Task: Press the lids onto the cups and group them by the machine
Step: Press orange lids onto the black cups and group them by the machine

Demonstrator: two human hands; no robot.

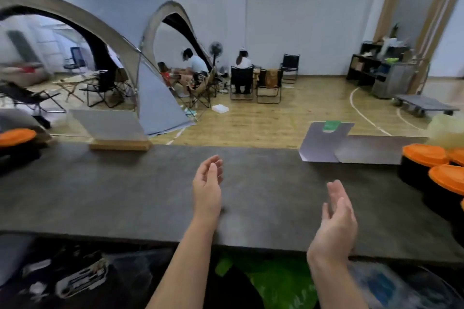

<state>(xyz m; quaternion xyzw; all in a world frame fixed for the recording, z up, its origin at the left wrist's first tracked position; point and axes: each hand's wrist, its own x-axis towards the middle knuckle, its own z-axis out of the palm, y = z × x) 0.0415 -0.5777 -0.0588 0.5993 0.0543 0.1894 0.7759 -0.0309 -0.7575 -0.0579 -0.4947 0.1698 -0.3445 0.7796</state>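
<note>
Both hands were empty above the dark counter: the left hand and the right hand had loose, spread fingers (palms facing each other). Black cups with orange lids stood grouped at the right edge, one more lidded cup far left

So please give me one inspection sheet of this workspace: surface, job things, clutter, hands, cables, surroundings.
Surface: dark grey counter, bare in the middle.
Job's things: black cups with orange lids at the right edge; one more at the left edge.
Clutter: wooden block; grey card stand.
Hands: left hand and right hand open, empty, above the counter.
Cables: nothing seen.
Surroundings: grey tent, seated people, folding chairs, wooden floor.
</note>
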